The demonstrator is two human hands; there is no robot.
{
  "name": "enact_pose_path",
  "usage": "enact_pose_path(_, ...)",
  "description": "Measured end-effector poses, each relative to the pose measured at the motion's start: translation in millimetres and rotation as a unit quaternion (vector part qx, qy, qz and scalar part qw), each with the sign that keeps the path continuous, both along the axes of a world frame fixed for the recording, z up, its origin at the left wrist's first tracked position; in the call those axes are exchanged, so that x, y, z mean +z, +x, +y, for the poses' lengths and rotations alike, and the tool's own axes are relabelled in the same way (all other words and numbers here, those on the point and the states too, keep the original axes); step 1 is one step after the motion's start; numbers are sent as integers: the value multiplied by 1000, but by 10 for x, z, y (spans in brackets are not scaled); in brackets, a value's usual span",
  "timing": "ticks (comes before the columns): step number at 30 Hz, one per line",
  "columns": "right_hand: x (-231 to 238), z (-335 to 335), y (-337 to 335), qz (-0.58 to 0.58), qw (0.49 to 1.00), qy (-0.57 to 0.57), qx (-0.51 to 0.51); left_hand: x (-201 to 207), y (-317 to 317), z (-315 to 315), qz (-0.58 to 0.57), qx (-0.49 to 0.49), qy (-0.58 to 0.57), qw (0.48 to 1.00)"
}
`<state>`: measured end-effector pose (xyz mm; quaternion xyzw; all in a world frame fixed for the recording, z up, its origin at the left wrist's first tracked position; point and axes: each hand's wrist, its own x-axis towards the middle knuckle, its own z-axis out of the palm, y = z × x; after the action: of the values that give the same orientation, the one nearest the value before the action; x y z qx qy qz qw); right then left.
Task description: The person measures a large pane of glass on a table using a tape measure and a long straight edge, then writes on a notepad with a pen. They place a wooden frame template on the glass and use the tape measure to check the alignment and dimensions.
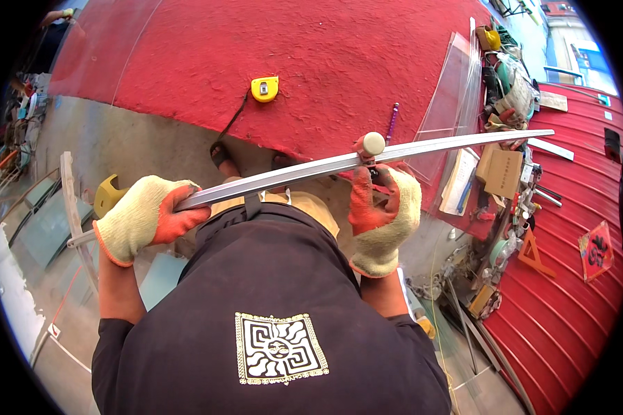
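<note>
My left hand (149, 220), in a cream knitted glove with an orange-red coated palm, closes round the left end of a long silver metal strip (291, 173). The strip crosses in front of my body and rises to the right, looking bowed in this lens. My right hand (386, 218), gloved alike, curls its fingers at the strip's middle around a small tool with a round cream end (373, 144) and a reddish body. The tool's lower part is dark and mostly hidden by the fingers. A pale flat piece (82, 239) pokes out behind the left glove.
Ahead lies a red-covered table (311, 55) bearing a yellow tape measure (264, 88), a purple pen (393, 121) and clear sheets (444, 104). Cardboard boxes (503, 171) and clutter line the right. Glass panes (55, 225) and a yellow stool-like object (109, 195) stand left. Another person's gloved hand (68, 12) shows far left.
</note>
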<state>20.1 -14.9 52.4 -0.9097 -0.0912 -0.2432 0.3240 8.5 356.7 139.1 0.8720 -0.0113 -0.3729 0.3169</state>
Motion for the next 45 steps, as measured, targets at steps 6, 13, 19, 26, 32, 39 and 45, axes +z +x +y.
enact_pose_path(6, -34, 4, -3, -5, 1000, 2, -23, 2, -5, -39, -4, 21, -2, 1000)
enact_pose_path(13, 8, -51, 67, -42, 999, -8, -19, 52, 11, -95, -10, 26, 29, 999)
enact_pose_path(19, 54, -118, 84, -39, 999, -18, -28, 103, 48, -35, 16, 32, 39, 999)
enact_pose_path(26, 67, -120, 71, -24, 999, -21, -20, 8, 16, 22, -16, 33, 7, 999)
enact_pose_path(32, 86, -135, 68, 3, 1000, -27, 1, -36, 2, 58, 8, 53, 4, 999)
enact_pose_path(39, 73, -80, 26, -21, 999, -15, -23, -74, -18, 91, -23, 24, 2, 999)
enact_pose_path(45, 31, -84, 17, -41, 999, -20, -13, -50, -42, 88, -19, 32, 13, 999)
